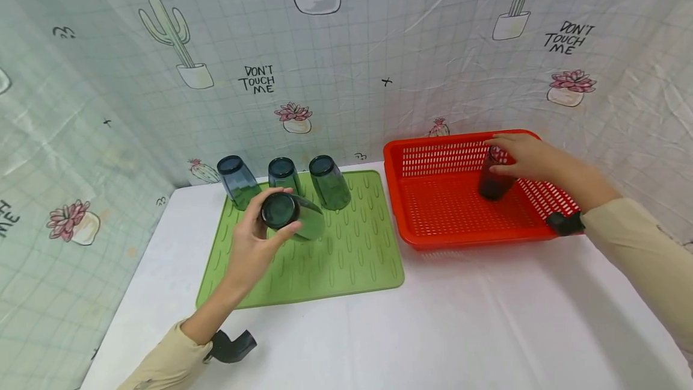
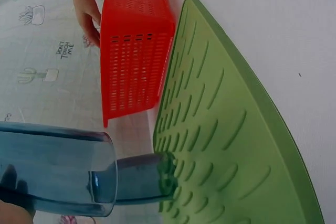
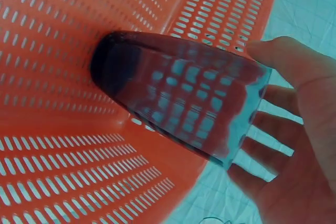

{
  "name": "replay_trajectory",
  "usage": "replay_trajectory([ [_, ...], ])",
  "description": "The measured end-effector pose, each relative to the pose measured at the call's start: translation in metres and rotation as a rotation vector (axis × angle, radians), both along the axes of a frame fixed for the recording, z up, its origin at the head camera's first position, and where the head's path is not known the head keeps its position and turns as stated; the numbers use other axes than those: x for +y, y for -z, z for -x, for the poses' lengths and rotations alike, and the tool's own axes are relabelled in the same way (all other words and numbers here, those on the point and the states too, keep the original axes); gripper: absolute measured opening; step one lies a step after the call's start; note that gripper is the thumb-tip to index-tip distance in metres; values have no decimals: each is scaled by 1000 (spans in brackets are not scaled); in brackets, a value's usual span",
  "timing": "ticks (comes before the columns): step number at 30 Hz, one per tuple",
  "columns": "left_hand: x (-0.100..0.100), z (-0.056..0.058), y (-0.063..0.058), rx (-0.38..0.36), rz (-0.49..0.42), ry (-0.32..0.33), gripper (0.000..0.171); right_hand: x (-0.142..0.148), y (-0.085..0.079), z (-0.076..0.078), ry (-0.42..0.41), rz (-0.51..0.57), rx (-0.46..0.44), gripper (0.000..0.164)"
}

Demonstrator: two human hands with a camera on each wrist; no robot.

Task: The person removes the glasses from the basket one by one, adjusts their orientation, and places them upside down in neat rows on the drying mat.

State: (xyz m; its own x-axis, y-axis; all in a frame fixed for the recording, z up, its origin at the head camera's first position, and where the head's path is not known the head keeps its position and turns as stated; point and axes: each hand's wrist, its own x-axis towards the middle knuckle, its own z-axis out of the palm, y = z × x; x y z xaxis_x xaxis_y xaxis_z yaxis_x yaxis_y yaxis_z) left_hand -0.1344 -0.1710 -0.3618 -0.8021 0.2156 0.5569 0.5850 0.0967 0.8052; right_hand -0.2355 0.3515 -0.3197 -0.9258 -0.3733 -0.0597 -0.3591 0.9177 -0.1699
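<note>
My left hand (image 1: 251, 242) grips a blue-tinted drinking glass (image 1: 310, 220) around its base end, thumb on one side and fingers on the other. The glass is bottom up and tilted, its mouth pointing down at the green ridged mat (image 1: 346, 266). In the left wrist view the rim of this held glass (image 2: 107, 174) overlaps another glass on the mat. Over at the red basket (image 1: 487, 238), my right hand (image 1: 533, 158) holds a second glass (image 3: 178, 98) near its rim, fingers spread along one side and thumb on the other. Its dark base points down at the basket floor.
Three more glasses stand upside down along the mat's back edge: a left one (image 1: 240, 184), a middle one (image 1: 284, 174) and a right one (image 1: 331, 186). The basket's perforated walls surround the right-hand glass. A printed cloth (image 1: 346, 77) hangs behind the white table (image 1: 390, 342).
</note>
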Motion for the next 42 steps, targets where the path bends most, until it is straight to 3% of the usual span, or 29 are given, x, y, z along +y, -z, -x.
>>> replay_trajectory([
  [15,-23,-2,3,-3,17,-43,63,23,-9,13,8,68,-144,79],
  [26,-50,-2,8,-16,146,-141,66,24,-10,19,27,1,-128,81],
  [42,-77,3,7,-12,271,-266,65,22,-8,23,2,28,-120,78],
])
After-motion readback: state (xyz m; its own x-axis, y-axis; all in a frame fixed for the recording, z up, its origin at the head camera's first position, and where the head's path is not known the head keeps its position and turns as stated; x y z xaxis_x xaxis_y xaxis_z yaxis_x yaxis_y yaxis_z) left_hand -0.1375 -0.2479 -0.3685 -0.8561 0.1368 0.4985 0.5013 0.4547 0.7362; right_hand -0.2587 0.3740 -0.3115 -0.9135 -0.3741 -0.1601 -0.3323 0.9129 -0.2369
